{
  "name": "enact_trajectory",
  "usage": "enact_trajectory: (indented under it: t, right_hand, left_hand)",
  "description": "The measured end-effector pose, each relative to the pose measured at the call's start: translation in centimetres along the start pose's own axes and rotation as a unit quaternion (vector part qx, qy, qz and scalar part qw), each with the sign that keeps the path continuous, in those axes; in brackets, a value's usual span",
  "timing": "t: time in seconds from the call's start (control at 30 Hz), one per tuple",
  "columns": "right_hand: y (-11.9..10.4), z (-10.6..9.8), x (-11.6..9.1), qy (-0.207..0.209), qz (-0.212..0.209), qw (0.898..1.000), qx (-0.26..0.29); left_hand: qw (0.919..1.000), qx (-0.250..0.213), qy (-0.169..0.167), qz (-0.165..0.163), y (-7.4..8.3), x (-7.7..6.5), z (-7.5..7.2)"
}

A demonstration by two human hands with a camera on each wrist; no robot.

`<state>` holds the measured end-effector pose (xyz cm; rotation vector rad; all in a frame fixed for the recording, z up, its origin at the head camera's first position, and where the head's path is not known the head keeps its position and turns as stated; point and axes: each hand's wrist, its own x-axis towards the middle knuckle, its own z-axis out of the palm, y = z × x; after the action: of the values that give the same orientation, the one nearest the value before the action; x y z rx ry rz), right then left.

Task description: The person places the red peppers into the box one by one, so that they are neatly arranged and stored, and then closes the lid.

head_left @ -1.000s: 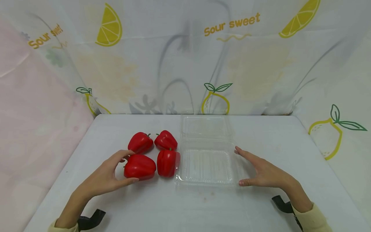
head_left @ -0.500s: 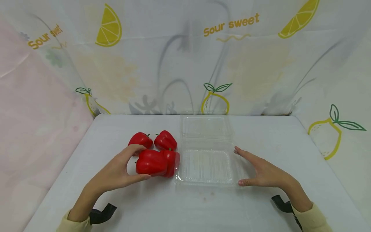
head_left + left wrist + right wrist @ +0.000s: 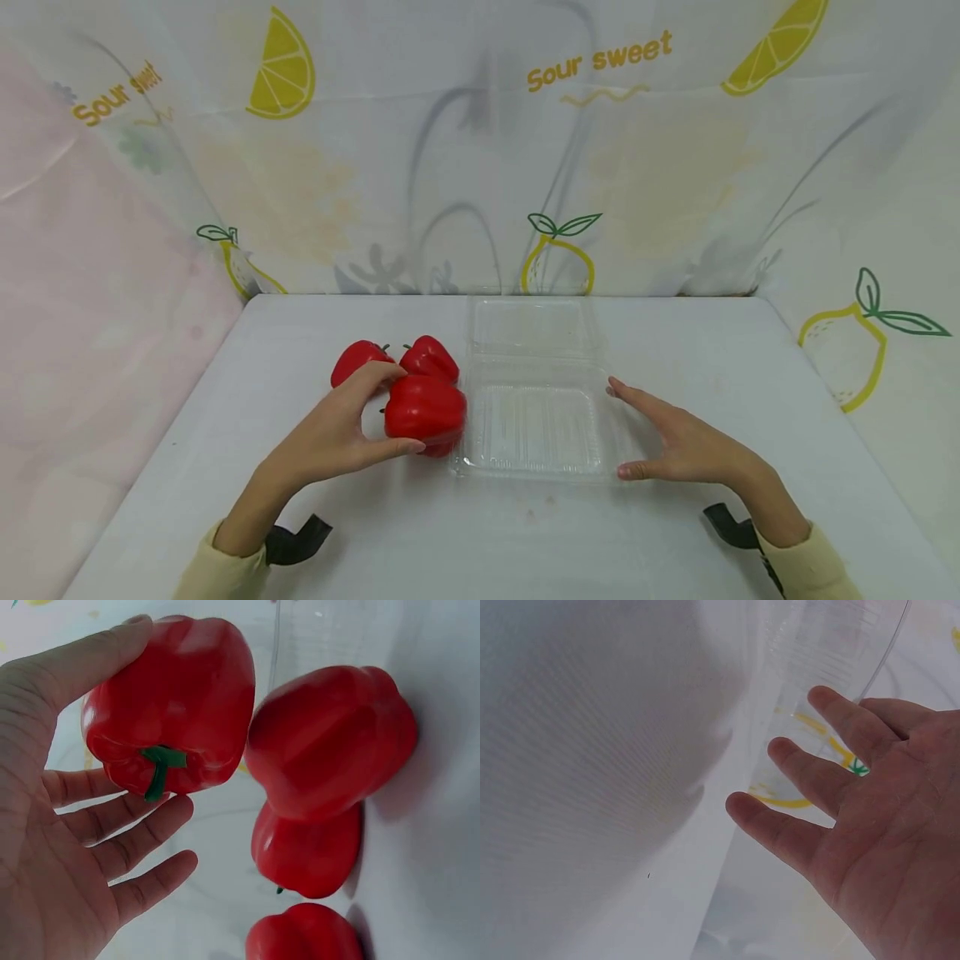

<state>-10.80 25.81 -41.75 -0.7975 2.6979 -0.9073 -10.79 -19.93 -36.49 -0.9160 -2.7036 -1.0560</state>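
Grips a red pepper (image 3: 425, 407) in the left hand (image 3: 337, 429); spreads the right hand (image 3: 693, 446) loosely beside the clear container (image 3: 536, 387) lying open, with ribbed floor (image 3: 540, 427) exposed, between both hands.

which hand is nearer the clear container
Right: the right hand is at the right edge of the container; the left hand, holding a red pepper, is to its left.

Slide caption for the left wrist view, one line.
Left hand grips a red pepper, green stem showing, beside three other peppers.
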Motion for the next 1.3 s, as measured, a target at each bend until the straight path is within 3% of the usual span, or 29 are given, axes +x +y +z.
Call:
enact_trajectory:
  t: [0.17, 0.63, 1.0, 1.3]
  right_hand:
    - [0.0, -0.1, 0.0, 0.001, 0.004, 1.000, -0.006]
    - [-0.2, -0.5, -0.2, 0.000, 0.003, 1.000, -0.007]
    - [-0.2, -0.5, -0.2, 0.003, 0.004, 1.000, -0.009]
    - [-0.2, -0.5, -0.1, -0.007, 0.006, 1.000, -0.005]
  left_hand:
    - [0.9997, 0.017, 0.005, 0.013, 0.5, 0.7, 0.7]
    - [0.9991, -0.002, -0.015, 0.039, 1.5, 2.2, 2.9]
    - [0.9991, 0.033, -0.022, 0.012, 2.7, 2.8, 5.1]
    - [0.9976, 0.065, -0.023, 0.010, 4.4, 4.0, 6.7]
